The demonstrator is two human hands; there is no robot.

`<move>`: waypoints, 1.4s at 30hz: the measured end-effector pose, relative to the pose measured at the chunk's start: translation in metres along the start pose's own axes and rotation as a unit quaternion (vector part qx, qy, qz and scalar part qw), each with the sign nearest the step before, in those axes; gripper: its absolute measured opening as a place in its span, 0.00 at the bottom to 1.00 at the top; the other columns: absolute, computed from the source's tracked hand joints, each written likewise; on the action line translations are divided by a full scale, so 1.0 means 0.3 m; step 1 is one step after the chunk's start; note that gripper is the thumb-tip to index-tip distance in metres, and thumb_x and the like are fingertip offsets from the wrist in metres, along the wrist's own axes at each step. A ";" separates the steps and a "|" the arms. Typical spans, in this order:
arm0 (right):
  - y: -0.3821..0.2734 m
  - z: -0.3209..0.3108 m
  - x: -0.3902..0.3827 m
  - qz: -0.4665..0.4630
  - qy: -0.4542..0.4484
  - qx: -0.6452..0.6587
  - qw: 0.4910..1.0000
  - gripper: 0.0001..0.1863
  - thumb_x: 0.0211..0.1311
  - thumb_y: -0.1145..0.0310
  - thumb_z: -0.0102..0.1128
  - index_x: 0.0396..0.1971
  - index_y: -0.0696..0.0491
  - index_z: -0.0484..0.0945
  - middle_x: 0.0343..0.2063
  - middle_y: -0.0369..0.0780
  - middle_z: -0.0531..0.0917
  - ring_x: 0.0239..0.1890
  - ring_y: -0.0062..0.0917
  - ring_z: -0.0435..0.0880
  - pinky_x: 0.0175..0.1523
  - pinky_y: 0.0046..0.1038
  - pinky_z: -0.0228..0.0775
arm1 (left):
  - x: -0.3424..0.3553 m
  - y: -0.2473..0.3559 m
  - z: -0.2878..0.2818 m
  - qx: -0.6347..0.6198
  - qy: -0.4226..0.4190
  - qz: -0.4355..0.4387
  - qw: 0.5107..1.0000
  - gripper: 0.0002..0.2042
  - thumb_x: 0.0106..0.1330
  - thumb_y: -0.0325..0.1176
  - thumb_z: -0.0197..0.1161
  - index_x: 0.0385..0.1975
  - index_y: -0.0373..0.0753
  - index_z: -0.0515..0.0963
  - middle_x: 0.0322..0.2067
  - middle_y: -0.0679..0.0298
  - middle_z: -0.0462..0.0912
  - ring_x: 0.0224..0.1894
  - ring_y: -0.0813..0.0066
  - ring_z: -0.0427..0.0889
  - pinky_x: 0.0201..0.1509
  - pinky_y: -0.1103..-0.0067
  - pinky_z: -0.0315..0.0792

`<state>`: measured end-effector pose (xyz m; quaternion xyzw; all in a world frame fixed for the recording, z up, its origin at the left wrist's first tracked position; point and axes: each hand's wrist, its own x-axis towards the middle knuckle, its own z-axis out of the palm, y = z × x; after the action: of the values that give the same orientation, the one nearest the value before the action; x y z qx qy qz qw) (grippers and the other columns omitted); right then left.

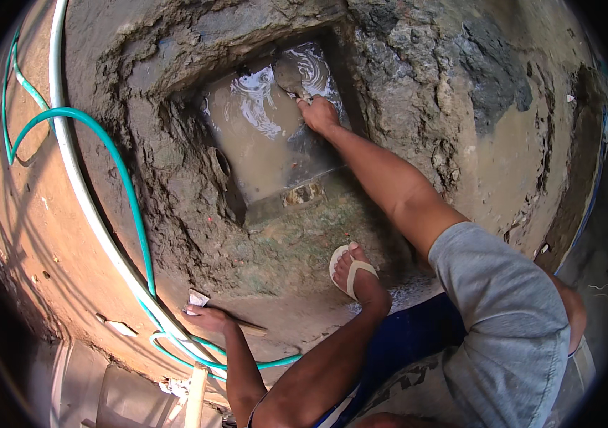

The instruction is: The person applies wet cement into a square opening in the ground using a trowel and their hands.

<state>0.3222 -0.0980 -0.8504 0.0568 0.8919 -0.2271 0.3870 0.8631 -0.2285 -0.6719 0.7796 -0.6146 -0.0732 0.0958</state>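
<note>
Muddy water (pixel 250 160) stands in a square pit dug into wet ground. Over its far right part reaches my right hand (pixel 320 115), closed round the short handle of a trowel (pixel 290 75) whose muddy, rounded blade touches the water. Swirls and pale streaks show on the surface beside the blade. Low on the left, my left hand (pixel 208 319) is down near the ground with its fingers bent by a small whitish piece (pixel 198 298). A thin strip of wood (pixel 251 329) sticks out beside the wrist; whether the fingers grip either is hidden.
A white pipe (pixel 80 175) curves down the left side, with a green hose (pixel 127 187) looped across it. Rough, muddy banks (pixel 418 114) surround the pit. My sandalled foot (pixel 352 272) stands at its near edge. A wooden stick (pixel 196 396) rises at the lower left.
</note>
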 end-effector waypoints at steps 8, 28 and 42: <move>0.081 0.005 0.048 0.000 0.071 0.025 0.997 0.33 0.65 0.45 0.56 0.57 0.59 0.74 0.52 0.56 0.80 0.57 0.50 0.78 0.63 0.43 0.69 | -0.028 0.053 0.004 0.000 -0.011 -0.003 1.000 0.31 0.79 0.50 0.42 0.66 0.24 0.60 0.63 0.35 0.66 0.65 0.41 0.67 0.69 0.60 0.62; 0.052 0.213 0.044 0.127 0.115 0.226 0.959 0.36 0.64 0.42 0.57 0.57 0.61 0.74 0.52 0.58 0.80 0.57 0.52 0.78 0.62 0.44 0.68 | 0.016 -0.009 -0.037 0.011 0.011 0.001 1.000 0.33 0.78 0.52 0.42 0.65 0.23 0.60 0.62 0.33 0.67 0.63 0.40 0.69 0.66 0.59 0.65; 0.264 0.177 -0.074 0.152 0.083 0.420 0.891 0.26 0.66 0.47 0.59 0.47 0.57 0.77 0.24 0.41 0.80 0.18 0.28 0.79 0.16 0.28 0.70 | -0.007 0.019 0.020 -0.010 -0.042 -0.011 0.999 0.33 0.78 0.51 0.41 0.67 0.25 0.58 0.66 0.37 0.63 0.68 0.43 0.64 0.71 0.61 0.60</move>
<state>0.3948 -0.0498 -0.8949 0.3673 0.7226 -0.5135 0.2815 0.8559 -0.2282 -0.6764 0.7812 -0.6091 -0.1130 0.0766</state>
